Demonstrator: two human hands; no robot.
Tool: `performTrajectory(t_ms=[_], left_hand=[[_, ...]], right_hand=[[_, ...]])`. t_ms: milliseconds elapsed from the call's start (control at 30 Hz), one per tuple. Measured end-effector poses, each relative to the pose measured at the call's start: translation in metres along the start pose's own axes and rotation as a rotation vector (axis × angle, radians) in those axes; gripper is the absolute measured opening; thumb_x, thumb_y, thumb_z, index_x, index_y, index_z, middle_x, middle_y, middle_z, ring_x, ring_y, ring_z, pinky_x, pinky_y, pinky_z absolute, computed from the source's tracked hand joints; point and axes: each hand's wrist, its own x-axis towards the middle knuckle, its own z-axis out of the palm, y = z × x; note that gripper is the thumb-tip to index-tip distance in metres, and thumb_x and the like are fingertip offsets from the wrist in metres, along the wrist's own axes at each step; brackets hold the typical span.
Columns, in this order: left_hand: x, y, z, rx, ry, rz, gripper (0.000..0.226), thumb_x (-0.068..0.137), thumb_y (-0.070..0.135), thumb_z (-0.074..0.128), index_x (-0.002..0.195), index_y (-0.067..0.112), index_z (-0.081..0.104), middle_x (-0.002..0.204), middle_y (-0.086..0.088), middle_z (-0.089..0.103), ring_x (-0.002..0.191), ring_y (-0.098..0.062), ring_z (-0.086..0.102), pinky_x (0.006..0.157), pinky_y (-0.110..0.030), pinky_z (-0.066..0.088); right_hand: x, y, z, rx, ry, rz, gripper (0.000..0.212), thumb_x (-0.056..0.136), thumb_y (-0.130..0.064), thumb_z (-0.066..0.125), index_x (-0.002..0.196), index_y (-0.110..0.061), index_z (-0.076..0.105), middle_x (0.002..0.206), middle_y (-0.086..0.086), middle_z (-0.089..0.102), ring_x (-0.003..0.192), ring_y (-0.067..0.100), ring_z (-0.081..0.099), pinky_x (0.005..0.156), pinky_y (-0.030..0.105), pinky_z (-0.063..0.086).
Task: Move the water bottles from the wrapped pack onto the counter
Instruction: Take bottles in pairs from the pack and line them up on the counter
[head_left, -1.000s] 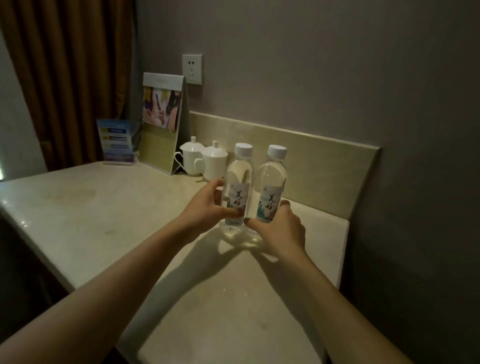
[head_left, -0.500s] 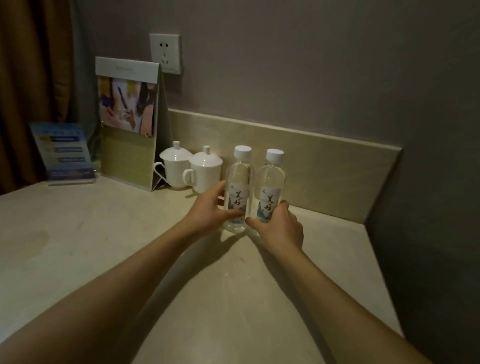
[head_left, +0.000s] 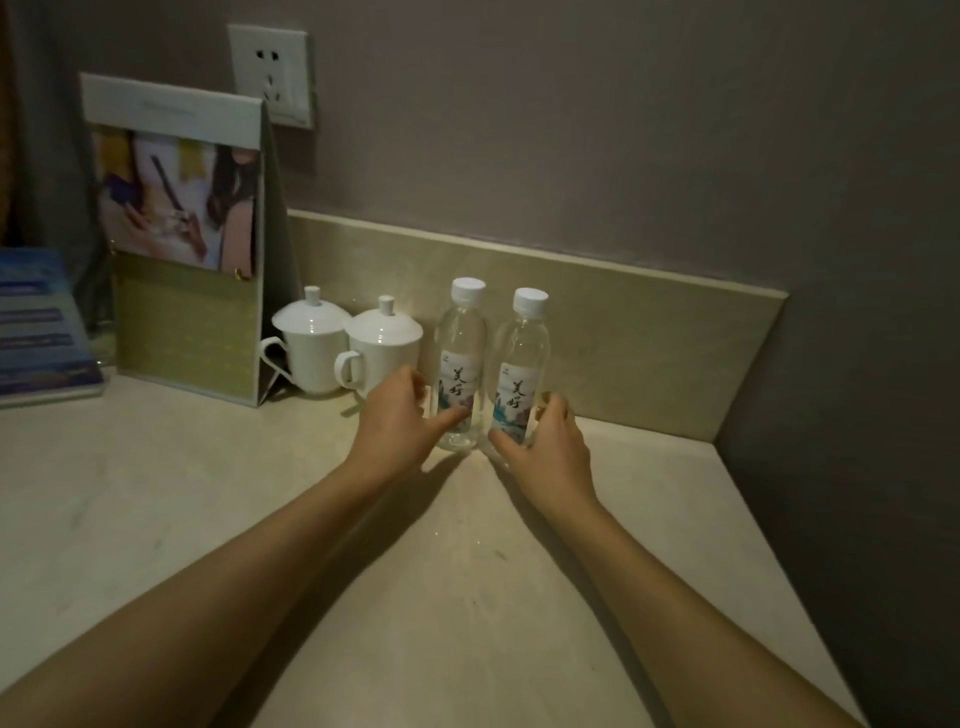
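Two water bottles (head_left: 461, 364) upright on counter (head_left: 208, 493) — beside two lidded cups (head_left: 382, 345).

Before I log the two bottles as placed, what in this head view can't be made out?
- Wrapped pack: not in the head view.
- Lower part of the right bottle: covered by the right hand.
- Left bottle base: partly behind the left hand.
- Label text: too small and dim.
- Blue leaflet: cut by the left edge, blurred.
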Motion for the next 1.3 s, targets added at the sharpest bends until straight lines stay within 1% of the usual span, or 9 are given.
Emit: performTrajectory(t_ms=[100, 233, 367, 533, 667, 833, 900, 1067, 1300], left_hand=[[0.000, -0.001, -0.002, 0.110, -0.023, 0.057, 0.029, 0.080, 0.044, 0.073, 0.089, 0.021, 0.058, 0.079, 0.005, 0.060, 0.070, -0.008, 0.057, 0.059, -0.025, 0.048], [0.004, 0.003, -0.005, 0.403, -0.075, 0.139, 0.041, 0.089, 0.053, 0.056, 0.102, 0.015, 0.063, 0.091, -0.004, 0.068, 0.080, -0.020, 0.064, 0.074, -0.039, 0.057], [0.009, 0.007, -0.007, 0.593, -0.131, 0.143, 0.048, 0.093, 0.058, 0.043, 0.096, 0.014, 0.064, 0.086, -0.005, 0.068, 0.076, -0.021, 0.064, 0.072, -0.038, 0.057], [0.013, 0.008, -0.002, 0.598, -0.110, 0.114, 0.049, 0.096, 0.055, 0.041, 0.102, 0.012, 0.063, 0.093, -0.008, 0.067, 0.083, -0.025, 0.064, 0.075, -0.040, 0.056], [0.017, 0.008, 0.001, 0.627, -0.087, 0.104, 0.049, 0.097, 0.054, 0.040, 0.106, 0.012, 0.063, 0.096, -0.009, 0.067, 0.086, -0.026, 0.064, 0.075, -0.039, 0.056], [0.021, 0.009, 0.005, 0.661, -0.049, 0.084, 0.046, 0.098, 0.051, 0.042, 0.106, 0.012, 0.063, 0.084, -0.005, 0.060, 0.075, -0.021, 0.057, 0.062, -0.032, 0.045], [0.023, 0.009, 0.006, 0.658, -0.041, 0.079, 0.045, 0.098, 0.050, 0.042, 0.106, 0.011, 0.064, 0.085, -0.006, 0.062, 0.073, -0.020, 0.054, 0.061, -0.031, 0.043], [0.029, 0.005, 0.007, 0.661, -0.016, 0.096, 0.044, 0.099, 0.047, 0.043, 0.105, 0.010, 0.064, 0.094, -0.011, 0.068, 0.084, -0.027, 0.063, 0.062, -0.032, 0.041], [0.036, 0.000, 0.008, 0.645, -0.017, 0.091, 0.044, 0.099, 0.047, 0.043, 0.104, 0.009, 0.065, 0.095, -0.012, 0.068, 0.086, -0.030, 0.064, 0.062, -0.033, 0.040]], right_hand=[[0.003, 0.002, 0.002, -0.041, 0.022, -0.060, 0.047, 0.081, -0.042, 0.070, 0.110, -0.017, 0.042, 0.115, 0.005, 0.057, 0.102, 0.027, 0.060, 0.071, 0.030, 0.041], [0.012, 0.001, 0.004, -0.055, 0.011, -0.072, 0.045, 0.083, -0.040, 0.069, 0.112, -0.016, 0.045, 0.117, 0.006, 0.059, 0.103, 0.027, 0.060, 0.072, 0.029, 0.041], [0.018, 0.000, 0.007, -0.044, 0.009, -0.066, 0.046, 0.082, -0.041, 0.070, 0.113, -0.016, 0.046, 0.117, 0.006, 0.059, 0.103, 0.026, 0.060, 0.074, 0.031, 0.044], [0.026, -0.003, 0.010, -0.015, -0.004, -0.053, 0.046, 0.081, -0.040, 0.072, 0.112, -0.016, 0.047, 0.115, 0.006, 0.061, 0.101, 0.024, 0.061, 0.076, 0.033, 0.049], [0.032, -0.005, 0.013, -0.026, -0.016, -0.043, 0.046, 0.082, -0.041, 0.071, 0.112, -0.015, 0.047, 0.115, 0.008, 0.062, 0.100, 0.027, 0.061, 0.072, 0.030, 0.044], [0.038, -0.010, 0.017, -0.032, -0.024, -0.033, 0.046, 0.082, -0.041, 0.070, 0.111, -0.014, 0.046, 0.115, 0.010, 0.060, 0.101, 0.029, 0.061, 0.074, 0.034, 0.048], [0.040, -0.011, 0.019, -0.040, -0.024, -0.036, 0.046, 0.083, -0.040, 0.070, 0.111, -0.013, 0.045, 0.116, 0.011, 0.061, 0.102, 0.031, 0.061, 0.076, 0.035, 0.049], [0.045, -0.014, 0.022, -0.051, -0.022, -0.035, 0.045, 0.083, -0.039, 0.070, 0.108, -0.011, 0.046, 0.112, 0.013, 0.062, 0.100, 0.032, 0.061, 0.076, 0.038, 0.051], [0.049, -0.017, 0.027, -0.048, -0.009, -0.031, 0.046, 0.083, -0.038, 0.070, 0.110, -0.010, 0.046, 0.113, 0.013, 0.062, 0.101, 0.032, 0.061, 0.072, 0.033, 0.047]])
